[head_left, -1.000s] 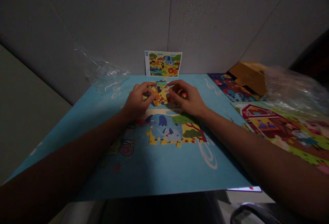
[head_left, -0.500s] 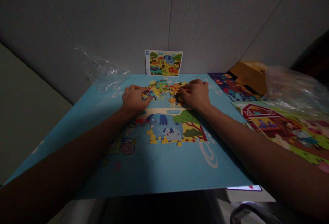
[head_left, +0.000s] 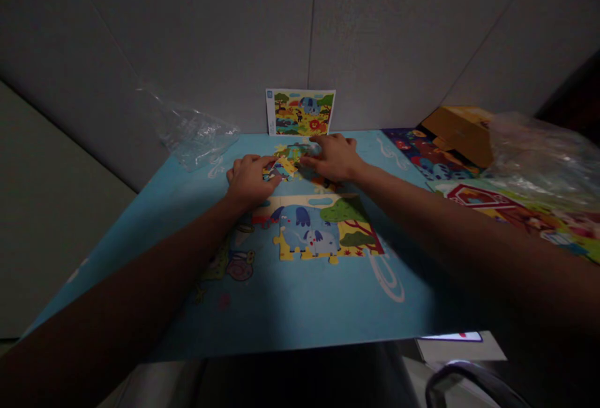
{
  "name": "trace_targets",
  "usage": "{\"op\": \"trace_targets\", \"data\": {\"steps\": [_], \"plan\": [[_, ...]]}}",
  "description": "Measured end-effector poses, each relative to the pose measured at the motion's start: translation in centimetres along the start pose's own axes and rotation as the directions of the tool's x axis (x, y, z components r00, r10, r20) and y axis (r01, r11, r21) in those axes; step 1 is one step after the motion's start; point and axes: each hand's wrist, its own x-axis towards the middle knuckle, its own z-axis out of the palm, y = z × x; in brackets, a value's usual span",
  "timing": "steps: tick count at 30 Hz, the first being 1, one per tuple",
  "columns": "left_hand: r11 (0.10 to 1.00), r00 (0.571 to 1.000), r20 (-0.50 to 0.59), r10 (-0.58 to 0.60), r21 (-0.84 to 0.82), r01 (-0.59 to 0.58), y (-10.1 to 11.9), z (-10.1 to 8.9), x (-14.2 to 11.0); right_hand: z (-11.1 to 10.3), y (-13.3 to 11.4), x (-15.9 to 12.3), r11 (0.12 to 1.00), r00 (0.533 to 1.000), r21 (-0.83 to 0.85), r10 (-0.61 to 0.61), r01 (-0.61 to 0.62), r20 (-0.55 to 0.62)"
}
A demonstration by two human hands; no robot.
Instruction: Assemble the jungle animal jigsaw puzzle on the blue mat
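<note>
My left hand (head_left: 252,181) is closed, with a jigsaw puzzle piece (head_left: 284,169) between thumb and fingers at the left side of a pile of loose pieces (head_left: 295,153). Over the right part of that pile lies my right hand (head_left: 335,157), its thumb and fingers apart, touching or just above the pieces; its palm hides several of them. Nearer to me, a joined section of puzzle (head_left: 312,230) shows a large and a small elephant beside green trees. Its upper left end is partly behind my left wrist.
A picture card (head_left: 302,113) leans on the wall behind the blue tabletop (head_left: 300,308). Clear plastic wrap (head_left: 197,142) lies at the back left. To the right are an orange-brown box (head_left: 462,133), more plastic (head_left: 544,158) and a farm picture (head_left: 515,208).
My right hand has moved left across the pile, and its fingers have spread. The left hand stays near its place, still with a piece. The view has shifted slightly.
</note>
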Motion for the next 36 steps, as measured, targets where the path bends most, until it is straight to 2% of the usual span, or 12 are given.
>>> {"op": "trace_targets", "data": {"steps": [2, 5, 8, 17, 20, 24, 26, 28, 30, 31, 33, 36], "plan": [[1.000, 1.000, 0.005, -0.009, 0.001, 0.009, -0.1, 0.0, 0.0, 0.6, -0.7, 2.3, 0.999, 0.994, 0.018, -0.046, 0.044, 0.102], [1.000, 1.000, 0.004, -0.016, 0.015, 0.016, -0.5, 0.1, 0.1, 1.3, -2.2, 5.3, 0.999, 0.960, -0.003, 0.046, -0.047, 0.276], [0.999, 1.000, -0.019, -0.020, 0.026, 0.020, -0.8, 0.3, 0.2, 1.3, -3.3, 7.1, 0.999, 0.938, 0.014, 0.031, -0.038, 0.345], [0.999, 0.999, -0.024, -0.048, 0.019, 0.049, -0.4, 0.1, 0.0, -0.3, -4.8, 6.7, 0.995, 0.904, 0.090, -0.009, -0.033, 0.427], [0.999, 0.999, -0.030, -0.031, 0.035, 0.032, -0.4, 0.1, -0.1, -0.9, -4.9, 5.3, 0.988, 0.932, 0.144, 0.008, -0.064, 0.362], [0.999, 1.000, -0.015, -0.015, 0.045, 0.015, -0.6, 0.3, 0.0, -1.8, -3.3, 1.9, 0.915, 0.976, 0.343, 0.215, -0.211, 0.027], [1.000, 0.999, -0.052, -0.015, 0.004, 0.015, -0.5, 0.3, 0.0, -2.0, -2.2, -0.2, 0.788, 0.954, 0.580, 0.294, -0.208, -0.057], [0.989, 0.987, -0.153, 0.047, -0.128, -0.067, -0.1, 0.3, -0.1, -1.9, -1.6, -2.3, 0.576, 0.949, 0.795, 0.316, -0.190, -0.002], [0.902, 0.959, -0.233, 0.160, -0.360, -0.238, 0.6, 0.3, -0.6, -1.4, -1.6, -3.8, 0.408, 0.975, 0.905, 0.221, -0.122, 0.032], [0.810, 0.949, -0.232, 0.216, -0.501, -0.306, 1.0, 0.4, -1.0, -1.1, -1.8, -4.4, 0.372, 0.987, 0.924, 0.156, -0.085, 0.029], [0.583, 0.951, -0.099, 0.293, -0.770, -0.260, 1.8, 0.5, -1.8, -0.6, -2.4, -5.0, 0.416, 0.998, 0.909, 0.043, 0.017, -0.038], [0.352, 0.937, 0.104, 0.334, -0.936, -0.022, 2.4, 0.5, -2.7, -0.2, -3.1, -5.4, 0.572, 0.974, 0.800, 0.006, 0.181, -0.225]]}}
